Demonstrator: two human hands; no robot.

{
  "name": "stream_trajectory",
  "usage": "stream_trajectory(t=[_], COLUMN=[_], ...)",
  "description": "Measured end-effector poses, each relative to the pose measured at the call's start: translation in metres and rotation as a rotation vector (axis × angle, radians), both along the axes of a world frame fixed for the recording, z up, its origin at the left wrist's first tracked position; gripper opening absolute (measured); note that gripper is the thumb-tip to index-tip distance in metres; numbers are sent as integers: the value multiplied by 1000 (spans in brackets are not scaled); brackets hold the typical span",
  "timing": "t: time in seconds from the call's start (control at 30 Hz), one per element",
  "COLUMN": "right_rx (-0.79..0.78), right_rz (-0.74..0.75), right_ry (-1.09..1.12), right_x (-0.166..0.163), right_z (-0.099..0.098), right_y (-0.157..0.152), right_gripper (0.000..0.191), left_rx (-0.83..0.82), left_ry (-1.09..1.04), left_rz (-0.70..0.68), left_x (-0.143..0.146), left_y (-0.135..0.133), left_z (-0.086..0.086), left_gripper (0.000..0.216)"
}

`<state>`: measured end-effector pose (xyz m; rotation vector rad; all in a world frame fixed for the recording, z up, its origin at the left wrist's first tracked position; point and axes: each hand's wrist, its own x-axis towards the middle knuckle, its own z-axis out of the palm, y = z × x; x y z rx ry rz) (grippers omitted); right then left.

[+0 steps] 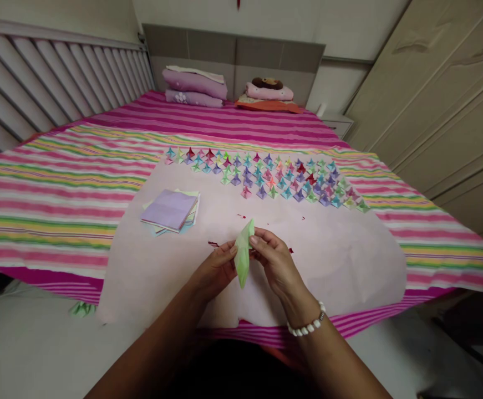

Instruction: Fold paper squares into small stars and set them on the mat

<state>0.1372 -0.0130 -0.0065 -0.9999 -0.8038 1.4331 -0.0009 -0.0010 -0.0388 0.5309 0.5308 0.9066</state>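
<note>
A folded piece of light green origami paper is held up above the pale sheet, long and pointed at its top and bottom. My left hand pinches its left side between thumb and fingers. On the other side, my right hand grips it with the thumb in front and the fingers behind. Several rows of small folded paper pieces in many colours stand on the far part of the sheet. To the left lies a stack of square papers, lilac on top.
Small red paper scraps lie around the hands. The sheet rests on a striped bed cover. Folded bedding sits by the headboard. A white slatted rail runs along the left; green paper is at lower left.
</note>
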Motion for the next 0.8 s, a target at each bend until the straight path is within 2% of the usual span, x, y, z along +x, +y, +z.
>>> stream_trajectory(t=[0.8], right_rx=[7], right_rz=[-29], right_ry=[29], right_x=[0], right_z=[4], right_y=[2], right_gripper=[34], left_rx=[6], left_ry=[34], left_rz=[-28], left_x=[-3], left_y=[0], left_z=[2], left_gripper=[25])
